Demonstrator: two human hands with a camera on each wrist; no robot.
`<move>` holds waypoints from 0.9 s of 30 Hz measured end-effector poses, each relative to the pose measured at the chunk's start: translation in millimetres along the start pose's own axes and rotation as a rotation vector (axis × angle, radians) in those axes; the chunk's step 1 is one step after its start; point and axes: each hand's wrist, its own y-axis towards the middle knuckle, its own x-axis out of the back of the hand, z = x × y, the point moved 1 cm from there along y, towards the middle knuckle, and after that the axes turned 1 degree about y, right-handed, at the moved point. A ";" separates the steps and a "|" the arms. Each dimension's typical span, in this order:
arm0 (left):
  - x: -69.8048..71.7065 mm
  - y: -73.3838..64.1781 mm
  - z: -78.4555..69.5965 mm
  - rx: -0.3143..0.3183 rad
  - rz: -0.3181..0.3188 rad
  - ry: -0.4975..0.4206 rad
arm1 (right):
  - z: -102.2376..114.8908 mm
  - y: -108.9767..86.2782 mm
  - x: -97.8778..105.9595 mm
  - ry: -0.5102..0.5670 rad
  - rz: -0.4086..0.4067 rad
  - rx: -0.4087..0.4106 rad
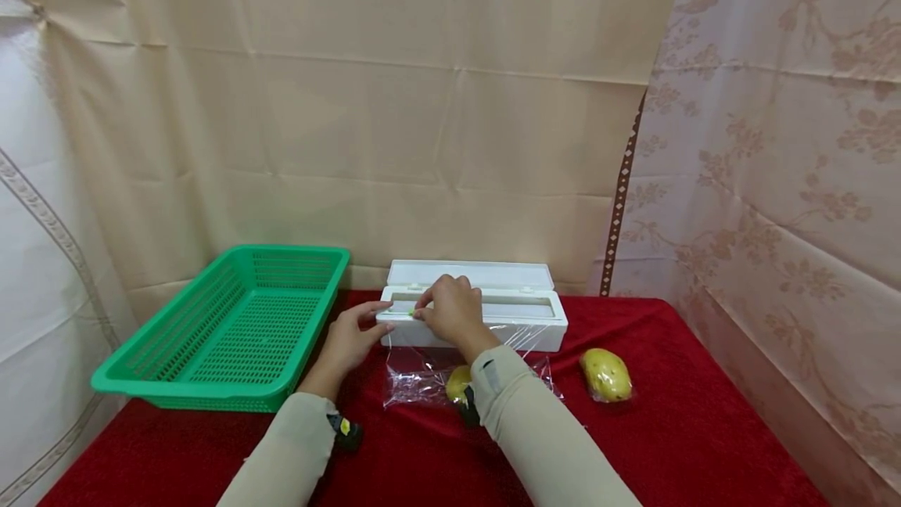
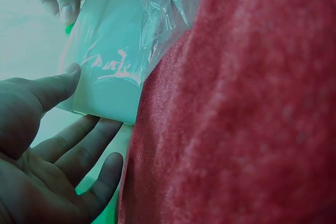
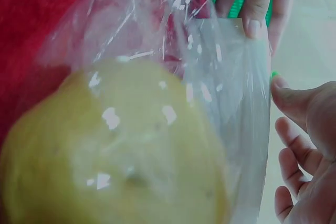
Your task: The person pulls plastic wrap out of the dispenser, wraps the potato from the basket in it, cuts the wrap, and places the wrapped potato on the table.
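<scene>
A white cling film dispenser (image 1: 404, 336) stands on the red cloth with its lid (image 1: 472, 274) tipped back. My left hand (image 1: 348, 339) holds its left end, thumb on the top edge and fingertips at the end face. Near that end, my right hand (image 1: 454, 311) pinches a small green cutter slider (image 1: 412, 313) on the front edge; the right wrist view has the thumb against the slider (image 3: 274, 74). Clear cling film (image 1: 415, 383) hangs from the front edge down onto the cloth. It drapes over a yellow potato (image 3: 115, 145), partly hidden behind my right wrist in the head view.
A second potato (image 1: 607, 374), wrapped in film, lies on the cloth at the right. To the left stands a green plastic basket (image 1: 211, 391) with nothing in it. A beige curtain (image 1: 366, 124) hangs behind the table.
</scene>
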 end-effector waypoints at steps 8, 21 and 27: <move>0.3 0.2 -0.1 0.012 0.018 0.001 | -8.0 -1.6 3.1 0.002 0.006 -0.007; -1.3 0.0 -0.6 0.025 0.018 -0.012 | -23.5 -7.2 12.7 0.015 0.023 -0.025; -0.3 1.4 1.2 0.025 0.014 0.000 | -36.5 -9.4 18.3 0.036 0.028 -0.063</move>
